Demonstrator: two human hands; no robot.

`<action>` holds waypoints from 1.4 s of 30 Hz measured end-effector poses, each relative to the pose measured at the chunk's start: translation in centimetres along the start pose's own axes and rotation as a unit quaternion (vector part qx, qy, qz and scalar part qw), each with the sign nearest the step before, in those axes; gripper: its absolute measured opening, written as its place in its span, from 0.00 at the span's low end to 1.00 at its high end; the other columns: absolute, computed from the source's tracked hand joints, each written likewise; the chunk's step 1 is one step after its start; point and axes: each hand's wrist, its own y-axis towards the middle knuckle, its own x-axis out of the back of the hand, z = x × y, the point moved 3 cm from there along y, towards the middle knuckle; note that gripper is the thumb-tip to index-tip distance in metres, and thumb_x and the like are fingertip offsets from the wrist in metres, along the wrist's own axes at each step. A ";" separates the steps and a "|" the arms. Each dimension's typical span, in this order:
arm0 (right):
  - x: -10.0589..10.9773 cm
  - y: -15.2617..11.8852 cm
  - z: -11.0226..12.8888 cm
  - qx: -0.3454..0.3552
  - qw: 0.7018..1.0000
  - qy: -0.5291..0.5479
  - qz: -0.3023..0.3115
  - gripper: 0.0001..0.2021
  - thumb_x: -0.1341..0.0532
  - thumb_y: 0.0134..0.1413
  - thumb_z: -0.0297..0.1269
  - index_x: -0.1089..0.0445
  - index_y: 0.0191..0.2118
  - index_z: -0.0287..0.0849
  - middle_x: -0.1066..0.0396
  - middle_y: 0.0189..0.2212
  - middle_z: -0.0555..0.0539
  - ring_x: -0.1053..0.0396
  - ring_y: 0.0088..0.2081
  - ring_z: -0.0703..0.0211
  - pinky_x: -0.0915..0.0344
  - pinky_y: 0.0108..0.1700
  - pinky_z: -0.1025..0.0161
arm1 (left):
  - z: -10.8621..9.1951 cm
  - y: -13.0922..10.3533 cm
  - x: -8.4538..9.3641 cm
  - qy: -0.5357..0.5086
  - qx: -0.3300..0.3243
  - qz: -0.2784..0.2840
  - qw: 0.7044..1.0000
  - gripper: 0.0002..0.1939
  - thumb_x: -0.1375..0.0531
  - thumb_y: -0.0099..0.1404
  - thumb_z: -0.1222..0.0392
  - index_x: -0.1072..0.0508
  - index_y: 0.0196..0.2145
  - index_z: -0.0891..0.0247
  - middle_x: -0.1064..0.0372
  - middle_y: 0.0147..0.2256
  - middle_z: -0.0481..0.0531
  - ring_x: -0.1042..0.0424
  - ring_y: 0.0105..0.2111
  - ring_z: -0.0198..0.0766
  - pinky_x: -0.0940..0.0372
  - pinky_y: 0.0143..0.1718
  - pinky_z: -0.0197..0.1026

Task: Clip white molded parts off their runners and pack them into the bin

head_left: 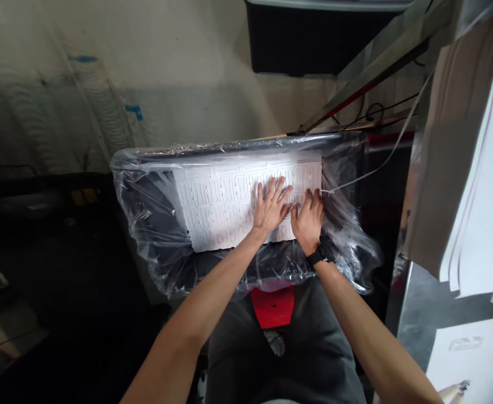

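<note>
At centre frame, a white die-cut sheet (229, 202) lies flat on a dark work surface (162, 196) wrapped in clear plastic film (145, 224). Both hands rest on the right portion of the sheet. Left hand (269, 206): palm down, fingers spread wide and extended, pressing flat on the sheet; nothing gripped. Right hand (308, 220): palm down just beside the left, fingers extended and slightly parted, lying near the sheet's right edge; nothing gripped. A black wristband (318, 255) sits on the right wrist. The two hands are nearly touching at the thumbs.

Toward the right of the sheet, a thin white strip (381, 163) runs from near the right hand's fingertips up to the upper right of the frame. At lower centre, a red part (272, 306) shows below the film, above the person's grey-clad lap. Along the right edge of the frame, stacked white sheets (482, 224) hang or lean. At upper centre sits a dark bin (305, 45).
</note>
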 end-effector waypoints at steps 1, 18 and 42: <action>0.0 0.4 0.1 0.005 1.000 0.004 -0.004 0.32 0.48 0.75 0.37 0.46 0.78 0.29 0.55 0.79 0.27 0.52 0.78 0.33 0.45 0.75 0.36 | -0.2 0.4 0.2 0.002 -0.005 -0.001 1.000 0.34 0.55 0.85 0.51 0.51 0.82 0.61 0.65 0.82 0.57 0.65 0.82 0.57 0.73 0.80 0.77; -1.8 4.5 -0.8 -0.049 0.998 0.045 -0.018 0.37 0.49 0.68 0.37 0.48 0.78 0.26 0.55 0.78 0.22 0.45 0.74 0.30 0.42 0.71 0.34 | -0.5 3.2 0.5 0.027 -0.060 0.033 0.997 0.33 0.56 0.82 0.61 0.47 0.81 0.66 0.61 0.82 0.57 0.61 0.82 0.55 0.73 0.81 0.72; -0.7 3.0 -0.7 -0.026 0.999 0.039 -0.014 0.34 0.52 0.75 0.37 0.48 0.79 0.25 0.55 0.80 0.28 0.46 0.75 0.33 0.42 0.73 0.40 | 16.3 -6.9 9.1 0.084 0.287 -0.088 0.950 0.33 0.56 0.84 0.50 0.44 0.79 0.69 0.51 0.79 0.67 0.53 0.80 0.57 0.61 0.80 0.68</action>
